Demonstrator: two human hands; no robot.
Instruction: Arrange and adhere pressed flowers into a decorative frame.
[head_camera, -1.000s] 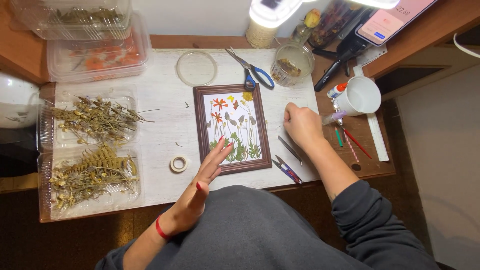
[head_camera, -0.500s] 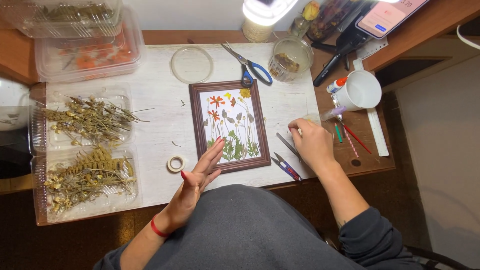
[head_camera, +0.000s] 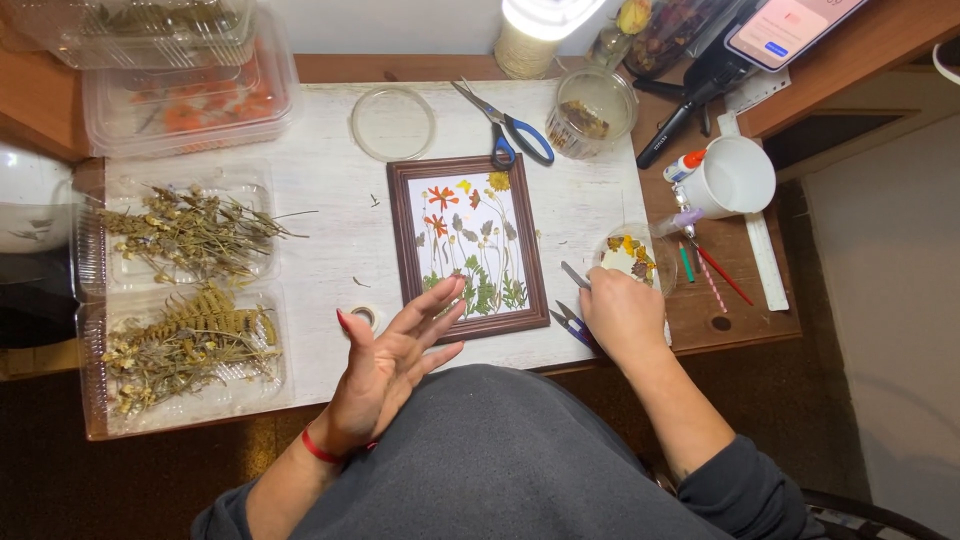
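Note:
A brown picture frame (head_camera: 468, 246) with pressed red, yellow and green flowers lies in the middle of the white table top (head_camera: 320, 250). My left hand (head_camera: 392, 358) hovers at its lower left corner, fingers spread, palm turned up, holding nothing. My right hand (head_camera: 622, 312) rests at the table's front right, fingers closed on metal tweezers (head_camera: 574, 276) whose tip points toward the frame. Small blue-handled snips (head_camera: 572, 322) lie just left of that hand. A clear dish of dried petals (head_camera: 634, 256) sits right behind it.
Two clear trays of dried plants (head_camera: 185, 235) (head_camera: 180, 350) fill the left side, with lidded boxes (head_camera: 190, 100) behind. A tape roll (head_camera: 366, 318), an empty round dish (head_camera: 393, 123), blue scissors (head_camera: 510, 130), a glass jar (head_camera: 590, 112), a white mug (head_camera: 735, 178) and coloured pencils (head_camera: 710, 272) lie around.
My right hand has dropped from beside the frame's upper right toward the front edge, by the tweezers and snips. My left hand has turned palm-up with fingers spread.

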